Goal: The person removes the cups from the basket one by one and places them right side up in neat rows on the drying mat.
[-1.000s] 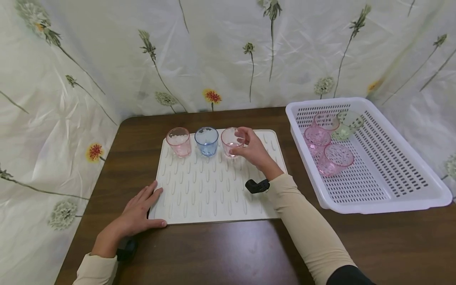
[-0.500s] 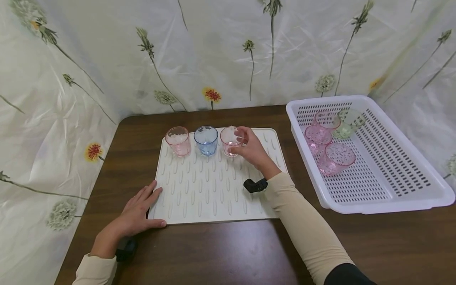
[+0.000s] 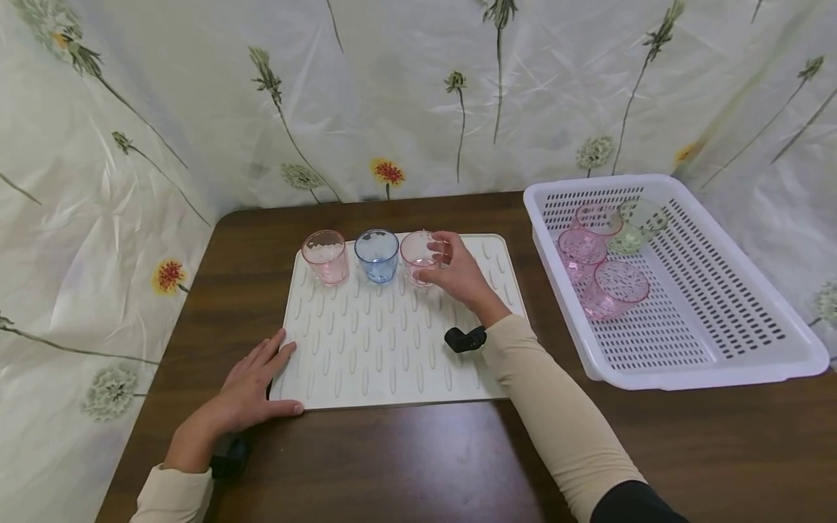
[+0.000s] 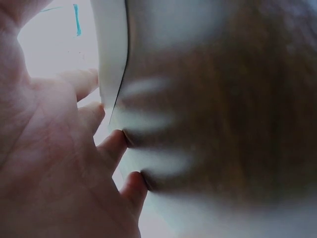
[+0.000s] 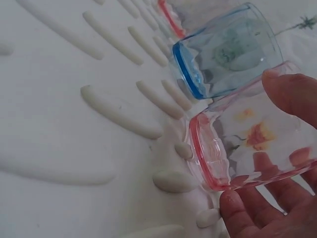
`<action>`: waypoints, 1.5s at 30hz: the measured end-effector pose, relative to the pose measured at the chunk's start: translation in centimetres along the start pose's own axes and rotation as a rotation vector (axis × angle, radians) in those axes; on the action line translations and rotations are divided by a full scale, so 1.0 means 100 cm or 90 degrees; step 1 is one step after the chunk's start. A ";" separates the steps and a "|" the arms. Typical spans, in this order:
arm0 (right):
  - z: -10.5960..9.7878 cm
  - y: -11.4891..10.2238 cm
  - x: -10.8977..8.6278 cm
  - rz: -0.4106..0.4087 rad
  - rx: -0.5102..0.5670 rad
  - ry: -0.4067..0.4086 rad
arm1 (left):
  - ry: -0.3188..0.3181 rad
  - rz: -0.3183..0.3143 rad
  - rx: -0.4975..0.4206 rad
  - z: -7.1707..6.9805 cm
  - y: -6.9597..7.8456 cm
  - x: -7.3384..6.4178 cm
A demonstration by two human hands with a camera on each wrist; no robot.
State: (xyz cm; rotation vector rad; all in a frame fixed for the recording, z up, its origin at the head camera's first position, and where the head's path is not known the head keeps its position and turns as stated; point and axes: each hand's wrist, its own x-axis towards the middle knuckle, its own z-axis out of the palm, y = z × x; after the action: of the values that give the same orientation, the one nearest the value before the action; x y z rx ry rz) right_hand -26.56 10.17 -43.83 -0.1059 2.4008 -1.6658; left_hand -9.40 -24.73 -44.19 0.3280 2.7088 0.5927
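A pale pink glass tumbler point(image 3: 415, 267) stands upright at the right end of a row on the white ridged drying mat point(image 3: 366, 349). My right hand point(image 3: 466, 277) holds it from the right, thumb on the near side and fingers round the far side. In the right wrist view, the pink base of that tumbler point(image 5: 247, 144) sits at the mat's ridges, close beside the blue tumbler point(image 5: 228, 54). Left of the blue one is another pink tumbler point(image 3: 328, 263). Spread flat-fingered, my left hand point(image 3: 242, 392) rests at the mat's left edge, thumb at the near corner.
On the right stands a white perforated basket point(image 3: 680, 370). Inside are several tumblers, including a green one point(image 3: 637, 232) and a pink one point(image 3: 617, 290). Dark wooden table point(image 3: 392, 465) surrounds the mat. A flower-print sheet point(image 3: 392, 87) hangs behind.
My right hand has shifted the held tumbler slightly left, nearer the blue one. The left hand stays at the mat's edge, and the view has drifted a little.
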 end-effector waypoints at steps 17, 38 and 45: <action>-0.005 -0.009 -0.007 0.059 -0.021 -0.036 | -0.010 -0.004 -0.006 -0.001 0.001 0.000; -0.047 -0.086 -0.108 -0.069 -0.173 0.011 | -0.008 -0.005 -0.012 0.002 -0.001 0.001; -0.075 -0.090 -0.132 -0.106 -0.180 0.021 | -0.011 -0.008 -0.016 0.001 -0.001 0.001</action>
State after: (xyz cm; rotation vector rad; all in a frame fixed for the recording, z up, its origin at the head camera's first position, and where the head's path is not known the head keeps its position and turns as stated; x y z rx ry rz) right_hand -15.93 16.28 -31.14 -0.3327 2.7044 -1.3885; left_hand -9.50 -24.81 -44.34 0.3089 2.6819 0.6179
